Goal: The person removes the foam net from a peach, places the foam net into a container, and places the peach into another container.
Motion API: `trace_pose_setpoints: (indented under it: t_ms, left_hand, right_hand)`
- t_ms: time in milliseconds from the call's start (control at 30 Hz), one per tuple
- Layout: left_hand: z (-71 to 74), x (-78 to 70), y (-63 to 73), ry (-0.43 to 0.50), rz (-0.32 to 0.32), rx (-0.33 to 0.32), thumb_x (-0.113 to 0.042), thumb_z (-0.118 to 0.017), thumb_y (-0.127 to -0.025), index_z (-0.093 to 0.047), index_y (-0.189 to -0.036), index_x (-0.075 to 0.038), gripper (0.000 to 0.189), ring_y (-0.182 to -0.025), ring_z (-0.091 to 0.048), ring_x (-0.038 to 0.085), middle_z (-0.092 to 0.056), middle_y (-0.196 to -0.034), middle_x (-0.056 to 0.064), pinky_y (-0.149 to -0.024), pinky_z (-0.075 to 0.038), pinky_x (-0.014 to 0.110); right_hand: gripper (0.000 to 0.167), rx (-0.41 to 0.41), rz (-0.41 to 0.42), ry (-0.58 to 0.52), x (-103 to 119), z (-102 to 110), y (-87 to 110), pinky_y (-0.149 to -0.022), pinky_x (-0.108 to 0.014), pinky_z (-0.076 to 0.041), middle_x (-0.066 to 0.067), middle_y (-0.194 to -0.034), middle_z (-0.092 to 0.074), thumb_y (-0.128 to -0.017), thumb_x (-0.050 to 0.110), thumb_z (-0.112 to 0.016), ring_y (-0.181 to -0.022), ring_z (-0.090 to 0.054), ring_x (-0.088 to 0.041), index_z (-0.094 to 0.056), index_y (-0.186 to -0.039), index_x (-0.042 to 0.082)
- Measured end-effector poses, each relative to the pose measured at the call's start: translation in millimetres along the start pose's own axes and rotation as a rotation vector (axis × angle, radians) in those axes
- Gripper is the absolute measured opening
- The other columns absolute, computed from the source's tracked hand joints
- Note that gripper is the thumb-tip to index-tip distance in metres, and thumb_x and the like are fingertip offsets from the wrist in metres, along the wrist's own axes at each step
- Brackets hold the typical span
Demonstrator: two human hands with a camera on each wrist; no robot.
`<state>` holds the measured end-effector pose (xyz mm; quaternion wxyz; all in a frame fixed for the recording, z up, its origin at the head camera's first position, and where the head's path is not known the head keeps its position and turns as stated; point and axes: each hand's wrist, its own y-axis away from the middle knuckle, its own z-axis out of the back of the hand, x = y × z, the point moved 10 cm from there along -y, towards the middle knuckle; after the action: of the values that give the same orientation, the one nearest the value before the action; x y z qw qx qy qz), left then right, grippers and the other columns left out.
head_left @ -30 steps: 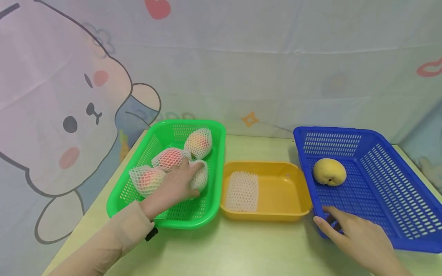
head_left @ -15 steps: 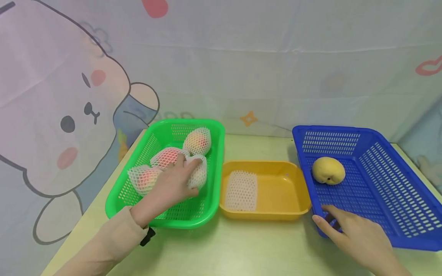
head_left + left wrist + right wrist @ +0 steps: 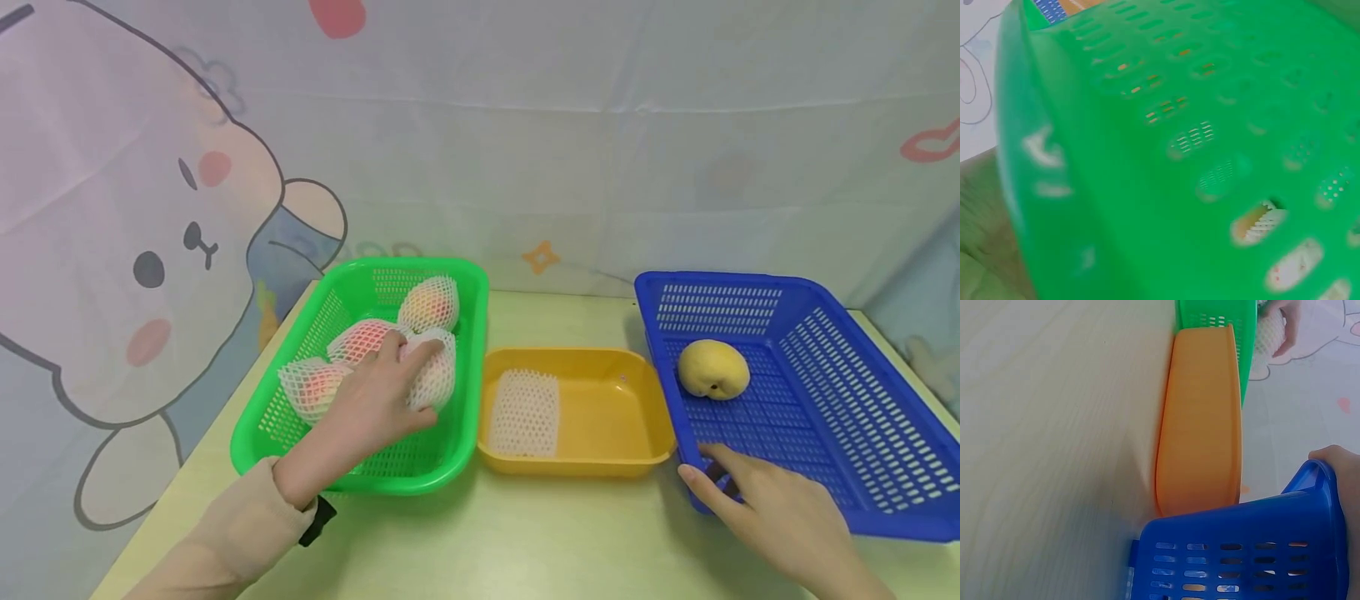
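Note:
My left hand (image 3: 378,387) reaches into the green basket (image 3: 481,383) and grips a round fruit in a white foam net (image 3: 437,379), thumb and fingers around its side. Beside it in the basket lie more netted fruits, red and yellow through the mesh: one at left (image 3: 311,390), one in the middle (image 3: 363,340) and one at the back (image 3: 430,304). My right hand (image 3: 780,508) holds the near left corner of the blue basket (image 3: 667,392), thumb outside and fingers over the rim. A bare yellow fruit (image 3: 712,369) sits inside that basket.
Between the baskets stands a shallow yellow tray (image 3: 615,417) with an empty white foam net (image 3: 525,415) at its left side. All three containers stand on a pale wooden table (image 3: 555,533). A printed curtain (image 3: 570,167) hangs along the table's back edge.
The netted fruit in my left hand has come up slightly from among the others, and its net has shifted in the grip. My right hand stays on the blue rim.

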<state>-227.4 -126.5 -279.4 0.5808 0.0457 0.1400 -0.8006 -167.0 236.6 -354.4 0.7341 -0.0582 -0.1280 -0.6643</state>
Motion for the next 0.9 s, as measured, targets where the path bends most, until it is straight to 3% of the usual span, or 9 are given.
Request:
trace_pose_setpoints:
  t_ms: [233,433,900]
  left_hand:
    - [6.2,-10.1,3.3,0.024,-0.027,-0.035,-0.023,-0.072,-0.069,-0.047,-0.137,-0.025,0.072,-0.071,-0.045,0.025,-0.044,-0.123,0.019,-0.046,-0.032,0.026]
    - [9.7,-20.5,5.7,0.058,-0.036,-0.057,-0.024,-0.072,-0.07,-0.047,-0.137,-0.028,0.072,-0.085,-0.048,0.027,-0.043,-0.125,0.016,-0.049,-0.034,0.026]
    - [13.1,-40.3,11.1,0.137,-0.06,-0.121,-0.023,-0.071,-0.069,-0.046,-0.135,-0.032,0.071,-0.095,-0.048,0.027,-0.042,-0.126,0.012,-0.057,-0.042,0.028]
  right_hand:
    - [0.065,0.006,-0.003,-0.001,0.0,-1.2,-0.3,-0.054,-0.032,-0.045,0.003,-0.097,-0.071,-0.092,0.065,-0.042,-0.08,-0.065,-0.014,-0.06,-0.126,0.013]
    - [0.063,0.0,-0.002,0.0,-0.4,-0.9,0.2,-0.054,-0.032,-0.045,0.004,-0.096,-0.071,-0.092,0.064,-0.042,-0.079,-0.064,-0.013,-0.06,-0.126,0.014]
    - [0.064,-0.016,-0.009,0.004,-0.9,0.5,1.0,-0.054,-0.034,-0.046,0.002,-0.097,-0.071,-0.092,0.064,-0.043,-0.081,-0.065,-0.016,-0.061,-0.126,0.013]
